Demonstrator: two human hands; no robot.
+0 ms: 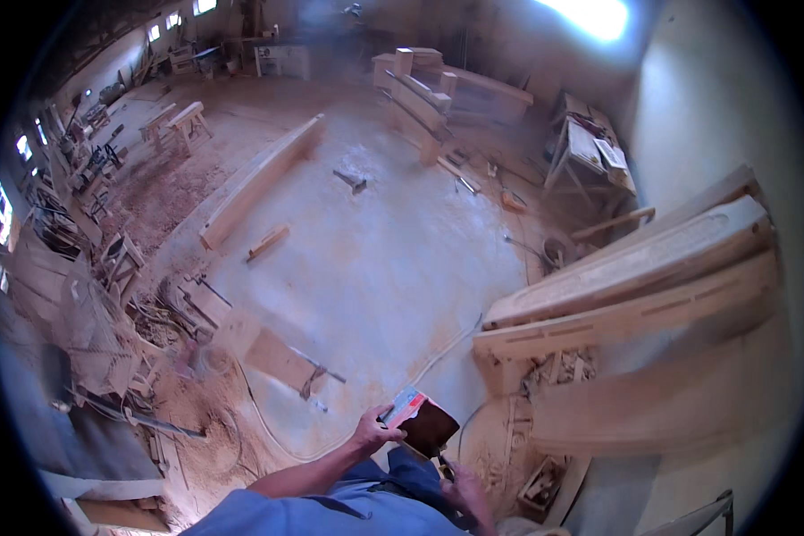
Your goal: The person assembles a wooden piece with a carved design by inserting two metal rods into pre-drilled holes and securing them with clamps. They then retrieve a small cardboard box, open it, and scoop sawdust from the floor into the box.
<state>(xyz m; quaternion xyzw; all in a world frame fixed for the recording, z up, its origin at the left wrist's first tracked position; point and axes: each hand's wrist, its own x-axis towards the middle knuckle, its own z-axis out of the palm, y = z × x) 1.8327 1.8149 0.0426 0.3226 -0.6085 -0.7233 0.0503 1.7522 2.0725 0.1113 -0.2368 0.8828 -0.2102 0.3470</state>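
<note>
Low in the middle, my left hand (377, 432) grips the left side of a box-shaped container (408, 406). Red, white and blue cover its upper side, and a dark brown face is turned to the right; I cannot tell whether that face is its inside. My right hand (464, 491) is closed just below the container, around a slim dark handle (444, 464) that points up toward its lower corner. What the handle ends in is hidden or too small to make out. Both hands are in front of my blue clothing.
Long wooden beams (634, 268) lie stacked at the right, and another beam (263, 183) rests on the floor at the upper left. A cable (277, 438) runs across the floor near me. Sawdust and tools (196, 402) clutter the left. A worktable (590, 156) stands farther right.
</note>
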